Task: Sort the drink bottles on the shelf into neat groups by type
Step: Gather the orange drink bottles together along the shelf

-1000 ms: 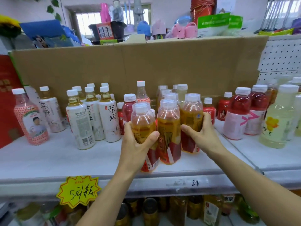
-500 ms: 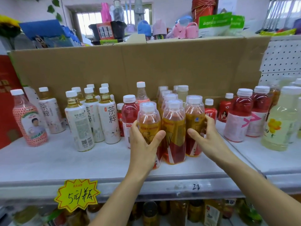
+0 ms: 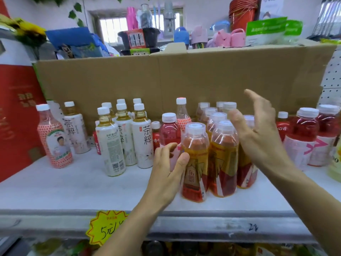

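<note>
A cluster of amber tea bottles with red-and-yellow labels (image 3: pixel 224 159) stands at the shelf's middle front. My left hand (image 3: pixel 167 169) is beside the leftmost one (image 3: pixel 194 163); only the thumb touches it and the fingers curve loosely to its left. My right hand (image 3: pixel 260 132) is lifted off the cluster, fingers spread and blurred, holding nothing. White-labelled tea bottles (image 3: pixel 143 141) form a group to the left. Red drink bottles (image 3: pixel 302 137) stand on the right, and another red one (image 3: pixel 168 132) is behind my left hand.
A pink strawberry-patterned bottle (image 3: pixel 55 139) stands far left. A cardboard wall (image 3: pixel 184 76) backs the white shelf (image 3: pixel 55 187). A pale yellow bottle (image 3: pixel 336 163) is at the right edge. A yellow star price tag (image 3: pixel 105 228) hangs from the shelf's front rail.
My right hand has let go of the right amber bottle and risen with fingers spread. My left hand has loosened from its bottle. The amber bottles now stand close together.
</note>
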Motion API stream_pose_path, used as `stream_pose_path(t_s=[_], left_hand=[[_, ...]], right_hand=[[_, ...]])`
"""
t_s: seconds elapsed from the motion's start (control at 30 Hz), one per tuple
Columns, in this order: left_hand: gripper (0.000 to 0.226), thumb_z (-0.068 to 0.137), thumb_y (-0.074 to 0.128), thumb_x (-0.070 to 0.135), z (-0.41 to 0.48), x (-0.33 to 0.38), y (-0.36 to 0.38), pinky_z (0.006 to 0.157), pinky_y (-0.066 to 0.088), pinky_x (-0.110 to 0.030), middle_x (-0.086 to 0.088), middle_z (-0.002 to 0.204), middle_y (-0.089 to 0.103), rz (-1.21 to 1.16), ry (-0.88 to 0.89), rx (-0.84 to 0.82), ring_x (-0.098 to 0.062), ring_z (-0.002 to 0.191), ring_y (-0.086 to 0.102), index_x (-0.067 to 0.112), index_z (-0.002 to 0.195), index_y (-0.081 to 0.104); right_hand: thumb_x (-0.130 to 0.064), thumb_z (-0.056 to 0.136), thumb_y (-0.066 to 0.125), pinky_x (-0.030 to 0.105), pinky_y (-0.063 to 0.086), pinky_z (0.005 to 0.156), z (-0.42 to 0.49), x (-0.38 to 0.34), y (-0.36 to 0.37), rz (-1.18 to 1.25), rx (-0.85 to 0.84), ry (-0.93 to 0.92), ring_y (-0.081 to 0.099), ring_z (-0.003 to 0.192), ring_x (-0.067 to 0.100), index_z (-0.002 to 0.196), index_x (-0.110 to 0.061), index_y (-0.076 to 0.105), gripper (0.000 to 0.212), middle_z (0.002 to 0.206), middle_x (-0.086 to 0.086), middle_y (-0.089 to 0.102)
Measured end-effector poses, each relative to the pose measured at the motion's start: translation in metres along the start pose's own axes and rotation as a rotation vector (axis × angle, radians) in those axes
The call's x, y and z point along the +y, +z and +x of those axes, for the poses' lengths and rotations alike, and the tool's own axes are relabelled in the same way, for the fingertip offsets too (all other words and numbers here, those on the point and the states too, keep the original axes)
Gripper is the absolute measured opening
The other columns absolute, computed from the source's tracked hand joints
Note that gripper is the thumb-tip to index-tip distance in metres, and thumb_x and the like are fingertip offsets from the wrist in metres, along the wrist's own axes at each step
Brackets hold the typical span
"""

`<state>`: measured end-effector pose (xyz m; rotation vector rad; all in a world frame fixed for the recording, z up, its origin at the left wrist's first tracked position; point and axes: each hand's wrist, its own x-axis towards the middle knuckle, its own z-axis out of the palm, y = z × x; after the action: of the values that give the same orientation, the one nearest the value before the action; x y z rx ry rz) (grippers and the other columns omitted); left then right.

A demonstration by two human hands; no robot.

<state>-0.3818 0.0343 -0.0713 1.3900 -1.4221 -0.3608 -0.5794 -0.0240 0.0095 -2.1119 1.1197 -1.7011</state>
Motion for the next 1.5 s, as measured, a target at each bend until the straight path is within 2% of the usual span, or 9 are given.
stream_pose_path(t_s=[0.07,0.17,0.4,0.7,0.87,1.03,1.2,1.3,1.5], left_hand=[[0.045,0.095,0.051,0.053,-0.004,0.002,-0.015,0.090,0.050,-0.017,0.012,0.125,0.051,-0.010,-0.006,0.031,0.000,0.111,0.055,0.031,0.134,0.047],[0.021,0.096,0.062,0.025,-0.012,-0.004,-0.045,0.080,0.051,-0.015,0.010,0.102,0.065,-0.031,0.044,0.109,-0.001,0.095,0.062,0.030,0.116,0.058],[0.019,0.095,0.064,0.018,-0.010,-0.049,-0.148,0.073,0.053,-0.016,0.012,0.092,0.067,-0.002,0.096,0.258,-0.003,0.086,0.064,0.030,0.110,0.061],[0.071,0.083,0.076,0.017,0.051,-0.156,-0.294,0.107,0.039,-0.024,0.001,0.133,0.038,0.129,-0.091,0.606,-0.015,0.126,0.042,0.018,0.142,0.036],[0.097,0.074,0.086,0.029,0.097,-0.191,-0.324,0.107,0.037,-0.035,-0.005,0.142,0.037,0.133,-0.217,0.432,-0.020,0.131,0.041,0.020,0.149,0.024],[0.076,0.074,0.087,0.028,0.112,-0.222,-0.337,0.091,0.052,-0.037,0.000,0.123,0.057,0.045,-0.190,0.349,-0.019,0.112,0.060,0.030,0.126,0.032],[0.073,0.075,0.085,0.017,0.114,-0.237,-0.361,0.085,0.051,-0.031,-0.001,0.116,0.060,0.020,-0.149,0.394,-0.018,0.104,0.062,0.031,0.121,0.030],[0.075,0.075,0.085,0.017,0.115,-0.242,-0.369,0.091,0.055,-0.044,0.000,0.117,0.060,0.005,-0.163,0.377,-0.017,0.103,0.062,0.034,0.122,0.030],[0.075,0.076,0.085,0.019,0.114,-0.242,-0.368,0.093,0.053,-0.039,0.000,0.119,0.060,0.000,-0.168,0.355,-0.016,0.104,0.062,0.034,0.123,0.029]], right_hand=[[-0.035,0.100,0.050,0.011,0.024,0.101,0.001,-0.028,0.011,0.008,0.006,-0.143,0.031,0.133,0.004,0.144,-0.024,0.041,0.046,0.145,-0.007,0.038],[-0.030,0.095,0.052,0.015,0.035,0.103,-0.011,-0.065,0.038,0.086,-0.050,-0.297,0.046,0.126,0.008,0.130,-0.019,0.055,0.037,0.135,-0.004,0.051],[-0.026,0.093,0.054,0.021,0.050,0.092,-0.050,-0.110,0.144,0.279,-0.299,-0.294,0.056,0.112,0.002,0.117,-0.020,0.061,0.026,0.116,-0.011,0.058],[-0.025,0.094,0.063,0.027,0.051,0.096,-0.051,-0.164,0.314,0.327,-0.590,-0.013,0.057,0.106,0.000,0.124,-0.025,0.058,0.031,0.117,-0.011,0.060],[-0.025,0.095,0.060,0.036,0.053,0.093,-0.029,-0.178,0.383,0.371,-0.601,0.204,0.059,0.104,0.008,0.137,-0.021,0.047,0.044,0.117,-0.007,0.058],[-0.020,0.098,0.057,0.019,0.047,0.072,-0.008,-0.176,0.442,0.334,-0.577,0.305,0.051,0.090,-0.004,0.145,-0.017,0.033,0.052,0.118,-0.009,0.047],[-0.017,0.091,0.067,0.035,0.045,0.100,0.016,-0.171,0.496,0.299,-0.504,0.324,0.048,0.123,0.016,0.147,-0.015,0.025,0.070,0.141,0.004,0.043],[-0.017,0.086,0.074,0.031,0.045,0.090,0.028,-0.170,0.524,0.378,-0.478,0.357,0.053,0.118,0.020,0.142,-0.012,0.029,0.072,0.127,0.003,0.052],[-0.025,0.085,0.075,0.029,0.046,0.081,0.029,-0.164,0.535,0.346,-0.467,0.366,0.057,0.104,0.017,0.128,-0.009,0.039,0.059,0.109,-0.001,0.055]])
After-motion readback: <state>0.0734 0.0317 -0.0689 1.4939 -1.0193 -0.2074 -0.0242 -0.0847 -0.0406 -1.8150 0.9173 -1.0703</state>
